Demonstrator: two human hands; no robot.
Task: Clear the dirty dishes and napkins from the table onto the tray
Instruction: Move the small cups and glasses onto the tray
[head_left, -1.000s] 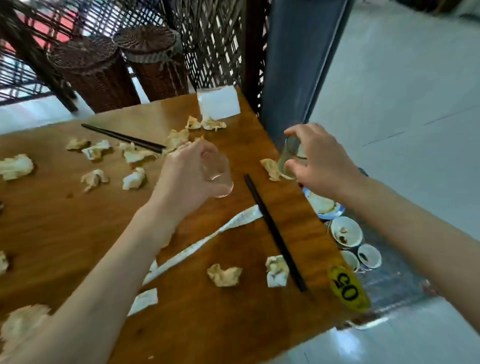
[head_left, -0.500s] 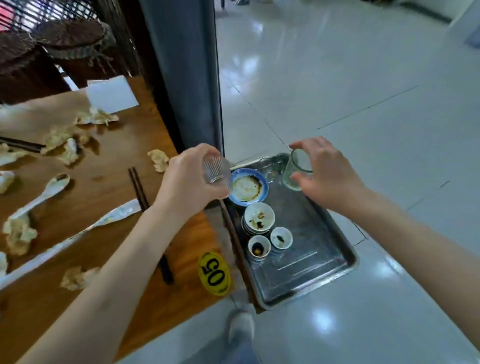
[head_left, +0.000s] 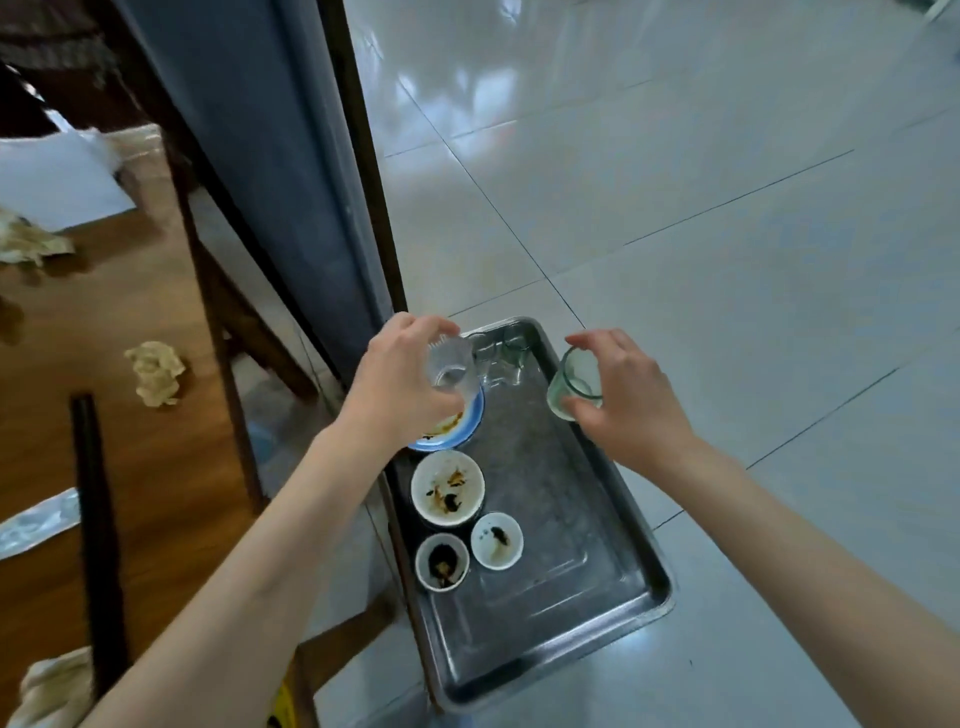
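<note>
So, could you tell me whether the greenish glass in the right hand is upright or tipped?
Tipped. The greenish glass leans in the right hand, its open mouth tilted toward the camera above the tray.

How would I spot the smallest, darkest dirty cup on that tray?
Find the metal tray on the floor beside the table. Three white dishes cluster along its left side; the cup nearest you is the one, its inside almost wholly dark with residue, unlike its paler neighbour.
</note>
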